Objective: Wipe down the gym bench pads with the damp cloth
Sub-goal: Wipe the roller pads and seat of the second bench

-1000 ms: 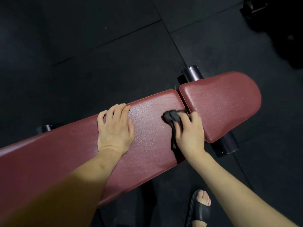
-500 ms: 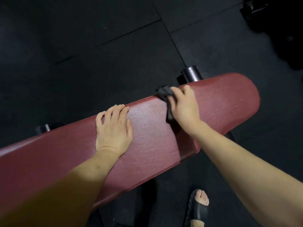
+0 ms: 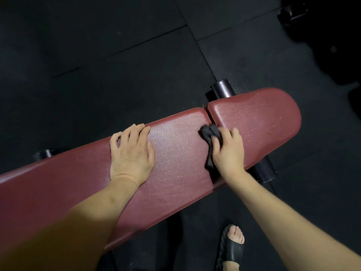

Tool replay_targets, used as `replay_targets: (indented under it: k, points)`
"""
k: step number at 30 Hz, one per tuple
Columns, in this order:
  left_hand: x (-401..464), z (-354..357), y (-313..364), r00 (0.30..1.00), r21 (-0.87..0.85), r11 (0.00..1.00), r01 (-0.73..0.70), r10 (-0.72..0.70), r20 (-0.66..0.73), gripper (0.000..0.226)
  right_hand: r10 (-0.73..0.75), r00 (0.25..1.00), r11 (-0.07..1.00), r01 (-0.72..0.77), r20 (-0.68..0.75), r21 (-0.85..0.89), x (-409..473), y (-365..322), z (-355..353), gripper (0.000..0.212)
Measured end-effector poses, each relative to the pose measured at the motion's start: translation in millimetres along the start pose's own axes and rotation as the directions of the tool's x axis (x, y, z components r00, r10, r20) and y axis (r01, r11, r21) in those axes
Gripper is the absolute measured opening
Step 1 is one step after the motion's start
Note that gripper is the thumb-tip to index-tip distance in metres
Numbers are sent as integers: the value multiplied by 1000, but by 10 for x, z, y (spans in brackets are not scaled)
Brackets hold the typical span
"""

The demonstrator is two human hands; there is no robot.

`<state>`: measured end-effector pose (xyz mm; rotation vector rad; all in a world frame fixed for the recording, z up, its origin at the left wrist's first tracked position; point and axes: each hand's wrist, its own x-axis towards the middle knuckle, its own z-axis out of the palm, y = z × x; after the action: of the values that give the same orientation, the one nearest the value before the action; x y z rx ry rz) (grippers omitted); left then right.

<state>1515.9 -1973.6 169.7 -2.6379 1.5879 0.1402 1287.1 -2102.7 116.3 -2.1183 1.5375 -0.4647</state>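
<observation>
Dim room: black rubber floor tiles (image 3: 117,85) with visible seams; dark, indistinct equipment (image 3: 293,12) at the upper right corner.

The scene is dimly lit, and the floor (image 3: 117,55) is left almost black, with detail lost toward the corners. Light is cast from above and near the camera, so the pads (image 3: 175,157) and forearms are picked out brightly. A soft sheen is seen on the far pad edge. A short shadow is thrown beside the right hand (image 3: 227,151). The near left forearm is blurred and washed orange. Straight lines are bent slightly at the edges.
</observation>
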Motion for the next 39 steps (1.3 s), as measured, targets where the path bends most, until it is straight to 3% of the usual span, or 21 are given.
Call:
replay_targets:
  k: [5,10,15,19,23,29,35,39]
  points:
    - [-25,23,7,999,10,1000,-11,11,-32,49,1,999,999,1,-39,47,647,-301,235,18]
    - [-13,25,2,998,-12,1000,-16,15,-60,45,-101,995,993,101,-2,58,-53,3,0,24]
    - [-56,44,24,990,-63,998,-26,17,-140,37,7,999,998,-4,-50,56,-647,219,-96,26]
    - [-108,-8,29,985,-45,997,-55,47,-166,38,185,971,982,-178,-149,65,-1038,-87,-23,30]
    - [-209,-96,21,982,-11,995,-96,93,-164,39,-1,998,997,6,-62,82,-1414,-580,59,34]
    - [-532,-181,223,989,-10,991,-131,130,-75,33,-288,936,956,269,203,118,-1168,-195,-240,33]
    - [-410,-254,592,999,51,998,-21,19,37,35,-185,953,962,126,239,243,-1006,189,-626,36]
    - [-210,-292,685,997,115,993,22,-31,76,33,-161,968,972,122,192,198,-692,465,-868,35]
